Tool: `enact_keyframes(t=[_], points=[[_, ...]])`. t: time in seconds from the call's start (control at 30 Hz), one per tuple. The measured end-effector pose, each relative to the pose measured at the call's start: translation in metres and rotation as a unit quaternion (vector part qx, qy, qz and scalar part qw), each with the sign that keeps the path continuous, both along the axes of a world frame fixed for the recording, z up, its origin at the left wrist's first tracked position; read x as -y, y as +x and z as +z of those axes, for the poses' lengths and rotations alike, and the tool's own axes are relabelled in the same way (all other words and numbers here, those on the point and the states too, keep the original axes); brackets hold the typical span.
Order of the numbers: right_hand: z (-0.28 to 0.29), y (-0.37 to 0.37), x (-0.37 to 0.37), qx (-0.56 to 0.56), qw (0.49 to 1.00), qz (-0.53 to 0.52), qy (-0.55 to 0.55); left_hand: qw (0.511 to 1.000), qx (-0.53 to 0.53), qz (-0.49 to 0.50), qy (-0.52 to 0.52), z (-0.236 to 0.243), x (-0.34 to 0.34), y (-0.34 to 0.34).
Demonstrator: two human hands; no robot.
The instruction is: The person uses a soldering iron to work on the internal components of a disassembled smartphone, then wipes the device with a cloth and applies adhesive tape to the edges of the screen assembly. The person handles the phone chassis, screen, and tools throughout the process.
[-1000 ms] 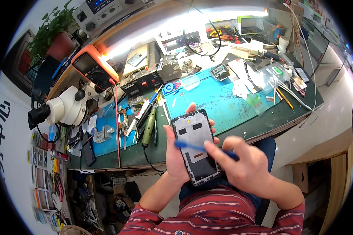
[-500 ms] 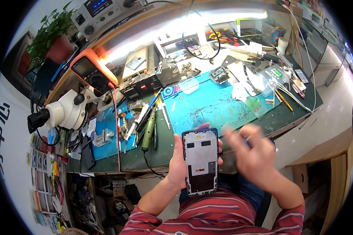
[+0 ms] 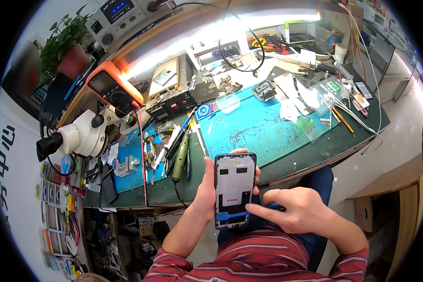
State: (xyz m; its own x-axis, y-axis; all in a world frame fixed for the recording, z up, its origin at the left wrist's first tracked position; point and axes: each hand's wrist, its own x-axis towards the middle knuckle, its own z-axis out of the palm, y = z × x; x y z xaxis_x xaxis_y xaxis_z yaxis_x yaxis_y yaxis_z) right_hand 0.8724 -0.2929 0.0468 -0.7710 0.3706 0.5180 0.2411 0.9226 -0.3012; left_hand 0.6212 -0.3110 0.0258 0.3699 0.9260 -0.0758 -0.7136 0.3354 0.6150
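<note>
My left hand [image 3: 203, 190] is closed round the edges of a black-rimmed phone frame [image 3: 230, 188], with a silver-grey inner plate facing up, held upright over my lap in front of the bench. My right hand [image 3: 291, 209] is closed on a blue flat tool [image 3: 228, 215] that lies crosswise over the dark lower part of the frame. Its index fingertip rests near the frame's right edge, and its thumb is mostly hidden.
A blue mat [image 3: 249, 131] covers part of the green bench [image 3: 343, 136]. A microscope [image 3: 80, 134], orange multimeter [image 3: 109, 87], green pen-shaped tool [image 3: 179, 160] and black power unit [image 3: 169, 107] stand or lie leftward. Assorted tools, papers and a plastic bag [image 3: 324, 98] crowd the right.
The phone frame has dropped lower and turned more upright than one second ago. My right hand, blurred off to the right half a second ago, is back on it with the blue tool at its lower part.
</note>
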Motion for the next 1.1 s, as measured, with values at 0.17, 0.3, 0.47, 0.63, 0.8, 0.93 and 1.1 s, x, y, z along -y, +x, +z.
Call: enact_keyframes(t=[0.17, 0.3, 0.47, 0.63, 0.8, 0.93, 1.1], points=[[0.005, -0.003, -0.006, -0.061, 0.972, -0.213, 0.079, 0.999, -0.012, -0.034, -0.021, 0.009, 0.010, 0.006], [0.007, 0.001, -0.009, -0.110, 0.955, -0.251, 0.113, 0.999, -0.010, -0.047, -0.007, 0.005, 0.018, 0.007], [0.003, -0.001, -0.014, -0.100, 0.956, -0.259, 0.097, 0.990, -0.131, -0.030, -0.045, 0.016, 0.026, 0.015], [-0.003, 0.005, 0.003, -0.061, 0.981, -0.146, 0.109, 0.994, -0.043, -0.093, -0.042, 0.008, 0.024, 0.003], [-0.010, 0.013, -0.006, -0.090, 0.960, -0.258, 0.058, 0.994, -0.085, -0.042, -0.059, 0.015, 0.027, 0.008], [-0.016, -0.012, 0.014, -0.054, 0.983, -0.171, 0.027, 0.994, -0.059, -0.041, -0.080, 0.014, 0.017, 0.009], [-0.022, -0.015, 0.028, -0.010, 0.994, -0.107, 0.011, 0.996, -0.047, 0.026, -0.071, 0.010, 0.005, 0.009]])
